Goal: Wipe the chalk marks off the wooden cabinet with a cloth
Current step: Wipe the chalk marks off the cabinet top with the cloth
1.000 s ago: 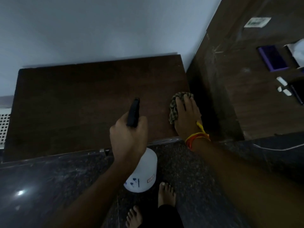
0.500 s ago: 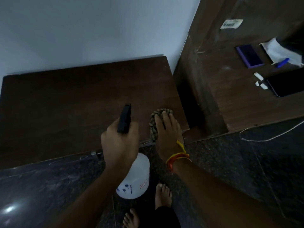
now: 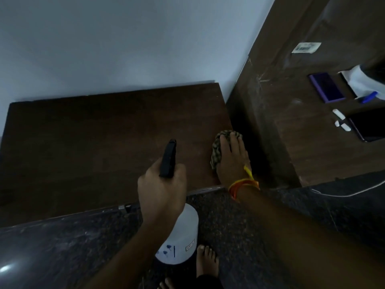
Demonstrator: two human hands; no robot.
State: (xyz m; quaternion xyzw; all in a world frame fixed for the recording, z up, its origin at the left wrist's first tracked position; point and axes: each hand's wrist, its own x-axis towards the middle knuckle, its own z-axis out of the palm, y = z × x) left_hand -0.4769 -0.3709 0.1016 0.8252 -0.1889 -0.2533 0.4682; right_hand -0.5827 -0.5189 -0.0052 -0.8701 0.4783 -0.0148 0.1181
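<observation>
The dark wooden cabinet top (image 3: 93, 142) fills the middle of the view below a pale wall. A checked cloth (image 3: 217, 149) lies bunched at its right front corner. My right hand (image 3: 232, 161) presses on the cloth with straight fingers; a yellow and orange thread circles the wrist. My left hand (image 3: 162, 188) grips the black head of a white spray bottle (image 3: 181, 238), held upright just in front of the cabinet's front edge. No chalk marks are plain to see on the dim wood.
A taller wooden unit (image 3: 302, 132) stands to the right, carrying a purple phone (image 3: 327, 88), white paper, a blue pen, chalk pieces (image 3: 339, 119) and a dark phone. A white cable (image 3: 354, 191) runs across the dark speckled floor (image 3: 62, 247). My bare feet are below.
My right hand slid the cloth away from the front edge, further up the cabinet's right side. My left hand kept its hold on the bottle.
</observation>
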